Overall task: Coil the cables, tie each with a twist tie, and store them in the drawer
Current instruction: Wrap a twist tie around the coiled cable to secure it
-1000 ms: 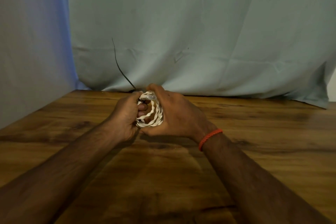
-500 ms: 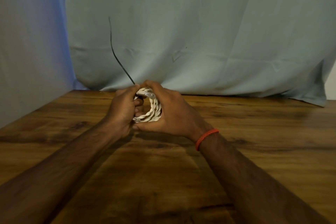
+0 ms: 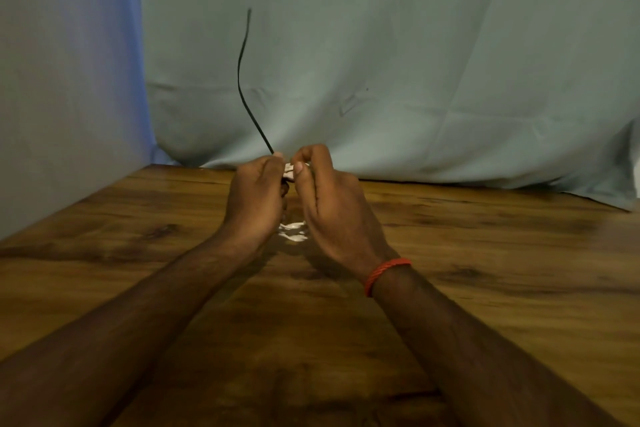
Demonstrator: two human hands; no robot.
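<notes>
Mostly hidden, white cable (image 3: 292,230) (black twist tie (image 3: 242,80) upright) gripped by left hand (image 3: 254,198) and right hand (image 3: 332,204).

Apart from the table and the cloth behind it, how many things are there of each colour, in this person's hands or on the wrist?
white cable: 1
black twist tie: 1
red wristband: 1
Total: 3
</notes>
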